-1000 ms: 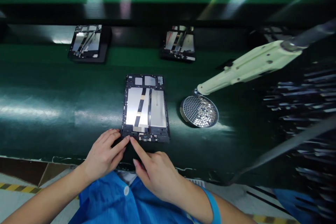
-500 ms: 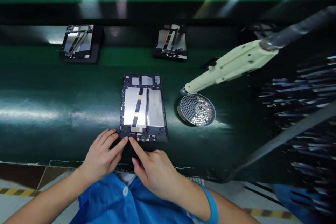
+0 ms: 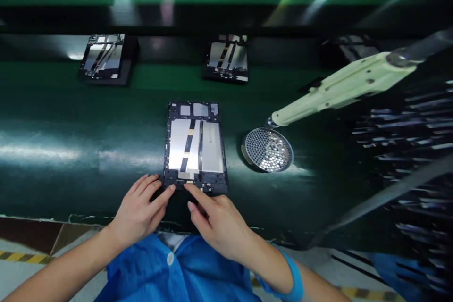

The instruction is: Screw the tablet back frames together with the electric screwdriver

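Observation:
An opened tablet (image 3: pixel 212 146), its silver inner plates and dark ribbon cable facing up, lies on the green bench in front of me. My left hand (image 3: pixel 141 207) rests at its lower left corner; the fingers are stretched out, with the index fingertip on the bottom edge. With its index finger extended, my right hand (image 3: pixel 224 226) touches the bottom edge near the middle. Its thumb stands apart, while the other fingers are curled under and partly hidden. Neither hand grips anything.
To the right, a pale green electric screwdriver (image 3: pixel 343 89) has its tip at a round dish with a perforated metal top (image 3: pixel 269 150). Two more opened tablets (image 3: pixel 102 56) (image 3: pixel 226 59) sit farther back. The green bench (image 3: pixel 53 179) ends just before my body.
My right index finger has slid rightward along the tablet's bottom edge, away from my left fingertip. My left hand stays put. The screwdriver has swung to the right, its tip moving across the dish.

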Demonstrator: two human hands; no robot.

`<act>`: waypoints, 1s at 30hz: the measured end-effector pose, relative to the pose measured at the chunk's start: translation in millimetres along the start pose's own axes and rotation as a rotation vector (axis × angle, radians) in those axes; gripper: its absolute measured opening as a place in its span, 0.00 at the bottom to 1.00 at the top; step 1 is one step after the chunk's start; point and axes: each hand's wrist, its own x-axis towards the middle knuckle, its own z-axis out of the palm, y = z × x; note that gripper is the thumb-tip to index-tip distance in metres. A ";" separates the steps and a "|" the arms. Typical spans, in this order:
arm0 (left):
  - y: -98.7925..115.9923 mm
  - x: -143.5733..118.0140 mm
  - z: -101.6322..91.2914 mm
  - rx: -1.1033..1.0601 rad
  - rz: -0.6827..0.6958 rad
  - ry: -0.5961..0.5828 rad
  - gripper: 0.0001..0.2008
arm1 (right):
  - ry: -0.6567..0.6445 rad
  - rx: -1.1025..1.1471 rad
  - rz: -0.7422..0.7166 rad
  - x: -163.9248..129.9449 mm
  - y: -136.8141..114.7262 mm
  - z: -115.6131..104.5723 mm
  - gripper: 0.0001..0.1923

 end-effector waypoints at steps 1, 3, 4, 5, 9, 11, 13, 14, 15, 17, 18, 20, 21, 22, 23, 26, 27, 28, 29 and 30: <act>0.1 0.0 0.5 0.001 0.000 0.005 0.24 | -0.009 0.052 0.008 0.6 0.6 -2.2 0.24; 0.2 -0.1 1.4 0.003 0.000 0.012 0.23 | -0.034 0.163 0.025 0.1 2.0 -6.8 0.24; 0.2 -0.2 1.8 0.002 0.001 0.014 0.24 | -0.039 0.207 0.030 -0.8 2.5 -8.5 0.24; 0.1 -0.5 2.0 -0.002 0.002 0.014 0.24 | -0.034 0.236 0.029 -1.9 2.7 -9.5 0.24; -1.7 -3.3 1.5 -0.024 0.009 0.022 0.25 | 0.013 0.203 -0.028 -3.8 0.5 -4.4 0.24; -2.9 -5.3 0.8 -0.047 0.018 0.038 0.26 | 0.010 0.157 -0.072 -2.5 -0.4 1.4 0.25; -3.6 -7.0 0.1 -0.069 0.023 0.055 0.27 | 0.031 0.112 -0.111 -0.2 -0.3 6.1 0.24; -3.7 -7.5 -0.1 -0.076 0.022 0.064 0.27 | 0.055 0.090 -0.129 1.2 0.0 7.5 0.23; -3.7 -7.8 -0.3 -0.078 0.018 0.071 0.27 | 0.087 0.069 -0.140 2.8 0.2 8.1 0.22; -3.5 -7.7 -0.3 -0.076 0.012 0.077 0.26 | 0.144 0.042 -0.147 6.4 0.0 7.2 0.19; -3.4 -7.3 -0.2 -0.074 0.012 0.078 0.25 | 0.158 0.037 -0.146 8.4 -0.4 6.1 0.18; -3.5 -6.6 0.2 -0.072 0.015 0.076 0.25 | 0.151 0.036 -0.153 12.2 -1.9 3.9 0.16; -3.6 -6.4 0.4 -0.070 0.017 0.075 0.25 | 0.137 0.032 -0.163 13.8 -2.9 3.0 0.16; -3.7 -6.4 0.6 -0.068 0.020 0.074 0.26 | 0.120 0.026 -0.172 15.1 -3.9 2.5 0.16; -3.8 -6.5 0.6 -0.066 0.021 0.072 0.26 | 0.103 0.020 -0.177 16.1 -5.0 2.3 0.16; -3.9 -7.4 0.2 -0.059 0.022 0.059 0.26 | 0.090 -0.017 -0.164 18.6 -8.8 2.4 0.17; -3.9 -7.5 0.0 -0.060 0.022 0.055 0.26 | 0.102 -0.048 -0.158 19.7 -10.1 2.4 0.17; -4.0 -7.3 -0.3 -0.063 0.023 0.053 0.26 | 0.117 -0.088 -0.154 21.2 -11.5 2.3 0.16; -4.1 -6.9 -0.6 -0.070 0.022 0.056 0.26 | 0.127 -0.130 -0.152 23.0 -12.7 2.0 0.16; -4.3 -6.3 -0.8 -0.081 0.020 0.059 0.25 | 0.129 -0.167 -0.149 25.1 -13.6 1.6 0.16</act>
